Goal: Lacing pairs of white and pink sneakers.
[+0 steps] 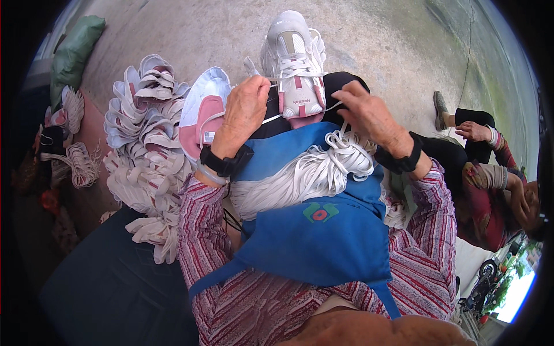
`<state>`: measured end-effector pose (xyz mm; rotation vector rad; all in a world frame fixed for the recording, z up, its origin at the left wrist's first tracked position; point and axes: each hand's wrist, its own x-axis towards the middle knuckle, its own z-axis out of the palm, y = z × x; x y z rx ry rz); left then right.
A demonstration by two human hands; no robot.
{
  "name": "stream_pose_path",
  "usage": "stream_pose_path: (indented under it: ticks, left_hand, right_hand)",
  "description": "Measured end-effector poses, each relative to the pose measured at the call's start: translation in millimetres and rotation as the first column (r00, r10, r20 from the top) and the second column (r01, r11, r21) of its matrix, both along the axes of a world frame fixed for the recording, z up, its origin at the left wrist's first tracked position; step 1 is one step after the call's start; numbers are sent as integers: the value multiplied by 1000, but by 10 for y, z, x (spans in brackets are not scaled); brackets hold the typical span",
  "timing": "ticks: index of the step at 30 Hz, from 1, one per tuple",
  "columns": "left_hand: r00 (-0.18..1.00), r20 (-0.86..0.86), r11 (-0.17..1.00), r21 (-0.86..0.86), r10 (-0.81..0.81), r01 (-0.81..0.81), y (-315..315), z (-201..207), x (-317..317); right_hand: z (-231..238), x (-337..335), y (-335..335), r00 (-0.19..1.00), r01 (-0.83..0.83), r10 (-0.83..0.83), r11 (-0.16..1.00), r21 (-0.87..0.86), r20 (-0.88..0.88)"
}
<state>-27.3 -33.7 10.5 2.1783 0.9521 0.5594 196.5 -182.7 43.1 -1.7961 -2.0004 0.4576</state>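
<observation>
A white and grey sneaker with pink trim stands before my knees, toe pointing away from me. A white shoelace crosses its upper, partly threaded. My left hand is closed, pinching the lace beside the shoe's left edge. My right hand is bent at the shoe's right, thumb and fingers closed on the lace's other side. Against my left wrist leans a white shoe upper with a pink lining. A thick bundle of white laces lies over my blue apron in my lap.
A heap of white and pink shoe uppers lies to my left. Beyond it are more lace bundles and a green sack. Another person sits at my right. A motorcycle stands farther off at the lower right.
</observation>
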Motion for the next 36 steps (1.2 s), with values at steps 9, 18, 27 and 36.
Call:
stream_pose_path:
  ticks: [9,18,27,36]
  left_hand:
    - [996,-77,988,-150,-37,26,218,17,87]
    - [988,-134,971,-235,-73,40,340,69,174]
    - [997,-53,944,-324,49,-63,217,90,167]
    - [996,-19,951,-297,88,-89,172,6,137]
  right_hand:
    - [-63,178,50,992,-34,51,989,-144,118]
    - [-147,-18,109,973,-176,195,973,-148,123]
    - [-129,60,293,984,-57,69,995,78,-163]
    - [-159,158,669,962,49,-56,998,-35,-266]
